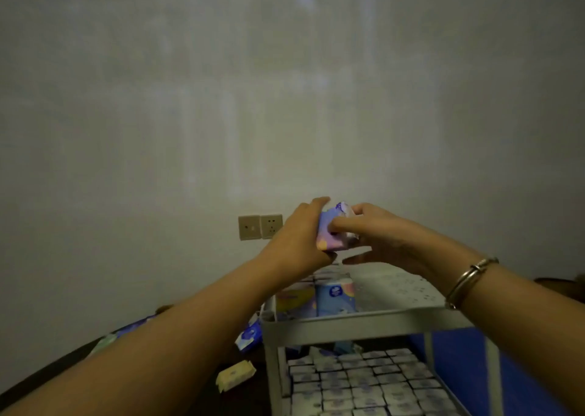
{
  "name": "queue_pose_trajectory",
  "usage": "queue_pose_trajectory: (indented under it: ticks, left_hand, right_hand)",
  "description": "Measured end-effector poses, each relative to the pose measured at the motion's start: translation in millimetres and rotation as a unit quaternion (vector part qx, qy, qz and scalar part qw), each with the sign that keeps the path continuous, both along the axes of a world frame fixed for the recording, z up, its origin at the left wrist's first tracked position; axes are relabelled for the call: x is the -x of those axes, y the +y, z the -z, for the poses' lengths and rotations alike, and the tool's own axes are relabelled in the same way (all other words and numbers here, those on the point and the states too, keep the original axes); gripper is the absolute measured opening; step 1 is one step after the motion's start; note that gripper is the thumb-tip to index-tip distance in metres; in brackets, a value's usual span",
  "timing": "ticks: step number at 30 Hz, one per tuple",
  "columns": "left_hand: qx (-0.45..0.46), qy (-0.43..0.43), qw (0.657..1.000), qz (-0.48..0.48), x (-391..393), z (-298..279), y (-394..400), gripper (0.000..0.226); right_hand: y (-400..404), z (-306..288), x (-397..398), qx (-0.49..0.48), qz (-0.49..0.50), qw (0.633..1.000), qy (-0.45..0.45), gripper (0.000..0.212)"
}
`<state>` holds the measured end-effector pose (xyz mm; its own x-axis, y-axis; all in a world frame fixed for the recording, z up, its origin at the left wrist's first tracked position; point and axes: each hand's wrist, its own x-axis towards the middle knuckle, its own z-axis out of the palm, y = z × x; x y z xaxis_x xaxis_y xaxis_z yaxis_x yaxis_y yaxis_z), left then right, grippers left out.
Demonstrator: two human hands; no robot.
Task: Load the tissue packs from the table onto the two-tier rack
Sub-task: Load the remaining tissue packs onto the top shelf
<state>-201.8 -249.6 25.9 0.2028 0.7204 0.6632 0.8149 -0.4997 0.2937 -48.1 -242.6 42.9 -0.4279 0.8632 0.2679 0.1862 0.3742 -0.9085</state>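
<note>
Rack (pixel 364 322) holds packed lower tier, few upright packs above; both hands' grip, left (pixel 296 241) and right (pixel 384 235), pinches tissue pack (pixel 330 230)

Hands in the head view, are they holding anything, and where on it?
Yes. Both hold one purple tissue pack above the rack: the left hand grips its left side, and the right hand fingers pinch its right end.
</note>
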Motion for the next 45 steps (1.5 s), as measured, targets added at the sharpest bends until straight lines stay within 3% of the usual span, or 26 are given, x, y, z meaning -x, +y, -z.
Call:
queue_pose_trajectory:
  ticks: [3,5,7,9,13,15,17,22,27,32,35,37,39,41,45]
  left_hand:
    - [0.07,-0.075,0.995,-0.017,0.4,0.8,30.0,0.101]
    - [0.102,-0.011,0.99,-0.094,8.8,5.8,49.6,0.087]
    - [0.157,0.095,0.97,-0.159,15.3,14.5,65.0,0.07]
    - [0.249,0.157,0.939,-0.178,16.4,22.2,74.0,0.059]
    - [0.281,0.264,0.909,-0.162,10.4,21.9,79.6,0.05]
    - [0.276,0.281,0.905,-0.162,8.9,19.5,78.1,0.049]
    - [0.277,0.287,0.903,-0.159,9.8,20.4,78.9,0.049]
    - [0.282,0.278,0.906,-0.15,11.3,20.9,80.1,0.048]
    - [0.29,0.272,0.906,-0.144,13.3,22.1,79.0,0.049]
    - [0.289,0.274,0.907,-0.133,12.4,20.3,79.1,0.049]
    - [0.288,0.193,0.929,-0.132,11.2,19.3,75.1,0.052]
    - [0.24,0.073,0.962,-0.108,14.3,17.9,73.6,0.052]
    - [0.163,-0.069,0.981,-0.081,22.1,15.5,71.3,0.047]
    - [0.106,-0.171,0.977,-0.068,33.6,9.7,63.1,0.041]
    - [0.052,-0.249,0.963,-0.089,75.8,13.5,37.0,0.035]
  right_hand:
    - [39.2,1.2,-9.0,-0.012,0.046,0.998,0.038,0.015]
    - [66.6,4.9,-14.6,-0.042,0.092,0.995,0.019,0.007]
    - [92.1,14.9,-16.1,-0.089,0.131,0.986,-0.059,0.019]
    - [113.3,32.5,-12.7,-0.118,0.167,0.967,-0.154,0.015]
    - [135.4,54.0,-1.5,-0.111,0.106,0.96,-0.234,0.055]
    - [133.6,55.1,1.5,-0.121,0.072,0.959,-0.248,0.078]
    - [131.9,57.6,0.9,-0.124,0.082,0.953,-0.263,0.087]
    - [132.9,65.7,-2.8,-0.089,0.157,0.933,-0.311,0.077]
    - [138.2,68.0,-6.3,-0.097,0.218,0.872,-0.427,0.057]
    - [137.7,71.5,-5.1,-0.091,0.127,0.903,-0.401,0.03]
    - [135.3,67.5,-7.6,-0.098,0.171,0.89,-0.412,0.029]
    - [130.3,61.2,-10.0,-0.118,0.218,0.873,-0.419,0.028]
    - [121.0,50.2,-11.2,-0.147,0.249,0.887,-0.36,0.031]
    - [103.0,32.8,-7.6,-0.174,0.253,0.915,-0.261,0.036]
    - [54.3,-3.7,27.5,-0.231,0.199,0.938,-0.163,0.035]
